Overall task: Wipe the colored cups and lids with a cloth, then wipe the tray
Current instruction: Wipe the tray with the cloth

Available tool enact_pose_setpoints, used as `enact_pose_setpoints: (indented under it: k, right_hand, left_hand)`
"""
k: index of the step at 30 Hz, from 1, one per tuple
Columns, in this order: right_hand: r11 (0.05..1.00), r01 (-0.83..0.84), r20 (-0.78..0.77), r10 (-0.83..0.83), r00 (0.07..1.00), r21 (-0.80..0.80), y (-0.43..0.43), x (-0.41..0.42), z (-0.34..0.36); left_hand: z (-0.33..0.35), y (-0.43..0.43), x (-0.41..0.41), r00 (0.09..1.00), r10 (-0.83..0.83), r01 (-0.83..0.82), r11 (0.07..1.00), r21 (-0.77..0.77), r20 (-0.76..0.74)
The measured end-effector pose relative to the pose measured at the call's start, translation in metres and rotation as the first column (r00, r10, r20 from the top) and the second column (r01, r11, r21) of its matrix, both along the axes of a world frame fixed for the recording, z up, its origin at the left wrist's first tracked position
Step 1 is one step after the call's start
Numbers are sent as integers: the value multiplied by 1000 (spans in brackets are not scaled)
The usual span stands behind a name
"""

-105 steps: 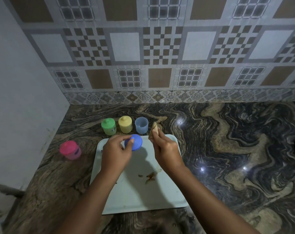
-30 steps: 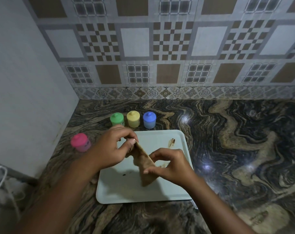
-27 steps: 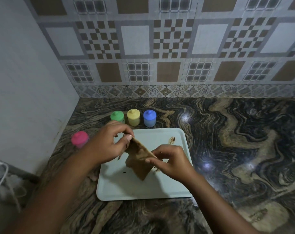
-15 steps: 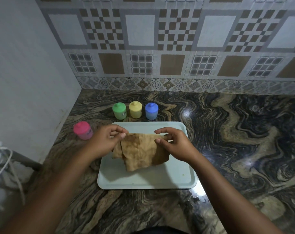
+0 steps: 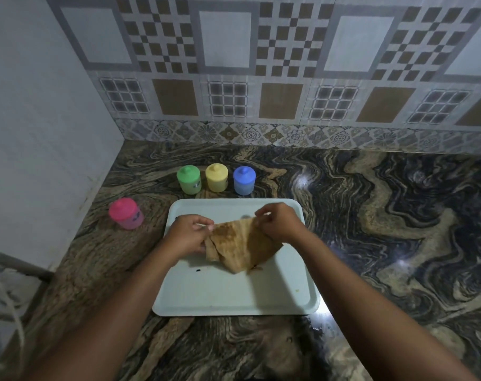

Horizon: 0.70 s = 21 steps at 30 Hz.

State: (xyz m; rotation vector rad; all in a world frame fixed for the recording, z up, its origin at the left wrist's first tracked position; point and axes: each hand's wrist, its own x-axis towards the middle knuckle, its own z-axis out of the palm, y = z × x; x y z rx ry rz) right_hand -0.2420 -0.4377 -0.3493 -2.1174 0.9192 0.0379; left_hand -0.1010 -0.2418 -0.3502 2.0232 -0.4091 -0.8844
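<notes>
- Hands, two, both bare. The left hand [image 5: 188, 236] pinches the cloth's left edge between the thumb and curled fingers. The right hand [image 5: 279, 222] pinches the upper right edge, with the fingers bent in.
- Cloth [image 5: 243, 248], one. It is thin, tan-brown and creased, with folded layers at the left and a darker brown stain near the left hand. It is stretched between the two hands over the middle of the tray. Its lower corner points down at the tray, but I cannot tell whether it touches.
- Tray [image 5: 233, 298], one. It is pale, smooth and rectangular, with rounded corners and a low raised rim, and it lies flat on the countertop. It bears one dark speck [image 5: 198, 270] and one brown smear [image 5: 257, 268] beside the cloth's lower corner.
- Cups, four. They are small, round and plastic, and each carries one of the domed, knobbed lids [image 5: 188, 171] in its own colour. The green cup [image 5: 189, 180], yellow cup [image 5: 216, 177] and blue cup [image 5: 244, 180] stand in a close row just beyond the tray's far edge. The pink cup [image 5: 126, 213] stands apart, left of the tray.
- Countertop [image 5: 371, 215], one. It is polished stone with dark and tan swirls and bright glints.
- Walls, two. The tiled wall [image 5: 261, 64] at the back is patterned, and the plain wall [image 5: 41, 105] at the left is pale.
</notes>
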Motion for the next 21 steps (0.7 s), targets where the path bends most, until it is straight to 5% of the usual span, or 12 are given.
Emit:
enact_pose_setpoints:
  k: [2,5,7,11,16,21]
  right_hand:
    - [993,-7,-37,3,999,-116,-2,10,-3]
    - [976,-45,-46,36,998,-211,19,11,-13]
    - [969,-80,-82,62,995,-233,47,8,-23]
    - [962,-88,-197,37,980,-259,93,9,-51]
    - [954,62,-218,-130,967,-295,98,27,-69]
    - [933,34,-304,-151,941,-358,105,42,-82]
  left_hand:
    - [-2,4,4,982,-18,14,1000,22,188]
    - [-19,34,2,849,52,-53,999,-13,525]
    - [-41,59,-2,762,15,-104,990,99,647]
    - [-82,94,-11,765,-214,-59,916,397,607]
    - [-97,107,-9,727,-276,-22,906,424,628]
    - [-99,105,-8,704,-318,-2,893,450,635]
